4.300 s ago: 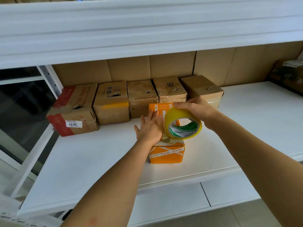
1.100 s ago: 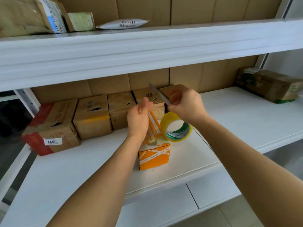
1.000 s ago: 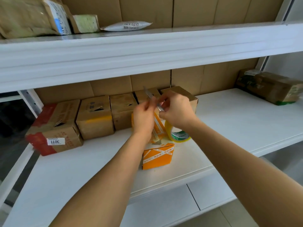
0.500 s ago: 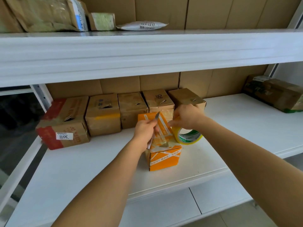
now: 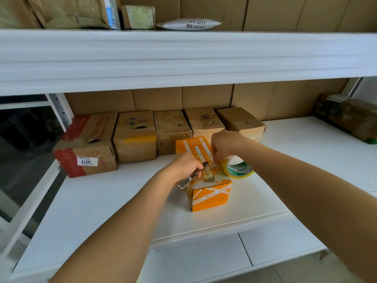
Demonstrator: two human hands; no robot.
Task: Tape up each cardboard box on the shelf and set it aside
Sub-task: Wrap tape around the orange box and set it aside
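The left hand is curled around a small metal knife, its thin blade angled up and to the right across the top of an orange box. The right hand pinches downward at the far right edge of that box top, fingers bent around what looks like the free end of tape (the strip itself is too clear to make out); it is not holding the roll. The yellow tape roll lies on the shelf touching the box's right side, just under the right hand.

The step in hand appears to be cutting the tape. To do it well, the right hand should keep the strip taut and low against the cardboard while the blade slices across it close to the roll, stroking away from the fingers, which sit very near the tip.

The orange box stands directly beneath both hands, toward the front of the white shelf. Behind it, against the cardboard backing, a row of five brown boxes sits side by side, their top flaps looking torn or loosely closed. Another brown parcel lies well apart at the far right.
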